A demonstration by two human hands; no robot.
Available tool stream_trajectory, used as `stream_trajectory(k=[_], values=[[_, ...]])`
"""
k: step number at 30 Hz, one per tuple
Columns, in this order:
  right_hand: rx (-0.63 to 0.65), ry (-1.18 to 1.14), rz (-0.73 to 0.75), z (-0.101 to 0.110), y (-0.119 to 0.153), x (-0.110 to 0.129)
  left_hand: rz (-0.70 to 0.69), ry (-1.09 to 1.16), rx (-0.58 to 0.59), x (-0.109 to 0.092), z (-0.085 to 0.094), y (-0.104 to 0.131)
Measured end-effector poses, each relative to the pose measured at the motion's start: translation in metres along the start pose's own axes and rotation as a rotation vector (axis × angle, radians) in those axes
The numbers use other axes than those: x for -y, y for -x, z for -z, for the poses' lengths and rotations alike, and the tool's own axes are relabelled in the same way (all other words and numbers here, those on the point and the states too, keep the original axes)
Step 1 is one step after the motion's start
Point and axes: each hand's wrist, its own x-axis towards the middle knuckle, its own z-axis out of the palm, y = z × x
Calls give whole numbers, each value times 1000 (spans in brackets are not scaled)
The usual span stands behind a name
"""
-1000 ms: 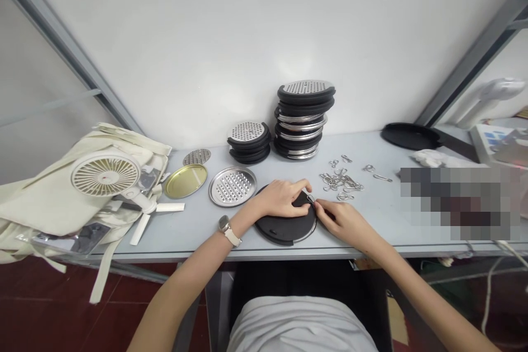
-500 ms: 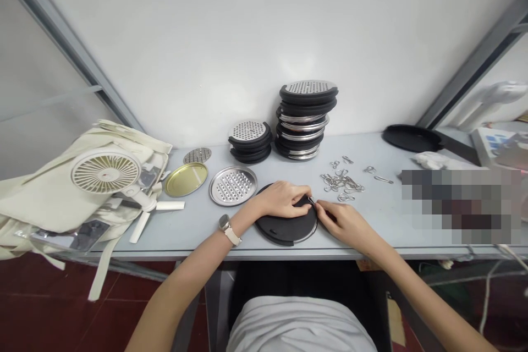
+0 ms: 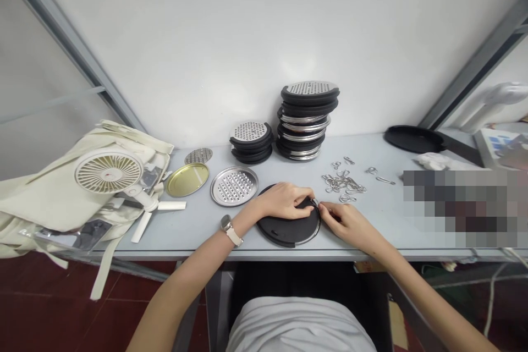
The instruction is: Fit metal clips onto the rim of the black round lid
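A round black disc [image 3: 284, 231] with a thin metal rim along its right side lies flat near the table's front edge. My left hand [image 3: 286, 201] rests over its top, thumb and forefinger closing in at the upper right of the rim. At that same spot my right hand [image 3: 344, 223] pinches a small metal clip [image 3: 315, 202] between thumb and forefinger, against the disc's edge. The fingertips partly cover the clip. Beyond my right hand lies a loose pile of wire clips [image 3: 342, 182]. Left of the disc sits a round silver grater plate [image 3: 234, 186].
Behind stand a tall stack [image 3: 303, 135] and a short stack [image 3: 251, 146] of black-edged round graters. Leftward are a gold lid [image 3: 187, 180], a perforated disc [image 3: 198, 155], a white fan [image 3: 109, 172] and a cream bag [image 3: 49, 198]. A black pan [image 3: 412, 139] lies back right.
Both hands stay at the disc's upper right edge, with only a slight shift of the fingers around the clip. The whole view has moved a little.
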Motion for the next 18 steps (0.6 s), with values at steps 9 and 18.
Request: stream_trajectory(k=[9,18], values=[[13,-8,-4,0,0,0,4,15,5,0,0,0],[4,-265,-48,2,0,-11,-3,-9,6,-1,-2,-1]])
